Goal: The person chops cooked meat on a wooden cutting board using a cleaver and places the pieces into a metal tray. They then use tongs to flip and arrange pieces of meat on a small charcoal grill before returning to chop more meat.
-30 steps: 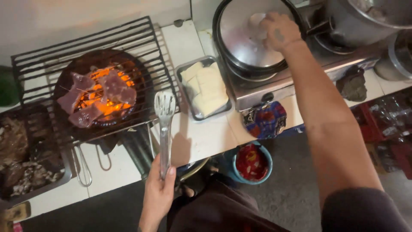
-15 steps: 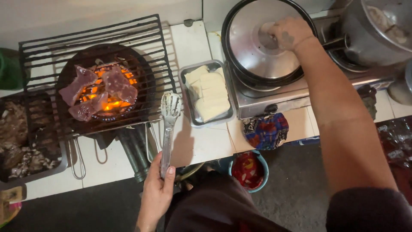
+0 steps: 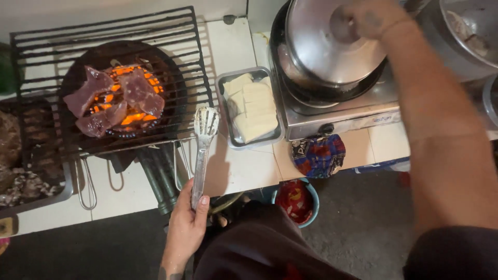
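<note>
Right hand [image 3: 371,21] grips the lid [image 3: 332,44] knob, lid tilted over the pot [image 3: 332,88], far right. Left hand [image 3: 189,223] clenches tongs [image 3: 203,145] near the grill [image 3: 109,88]. Risks: steam burn, lid slipping, meat [image 3: 111,101] charring unattended.

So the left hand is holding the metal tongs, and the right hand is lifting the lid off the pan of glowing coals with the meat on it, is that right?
Not quite. The left hand does hold the metal tongs, but the right hand grips the lid over the pot on the gas stove, not the coals. The head view shows the meat grilling uncovered.
</note>
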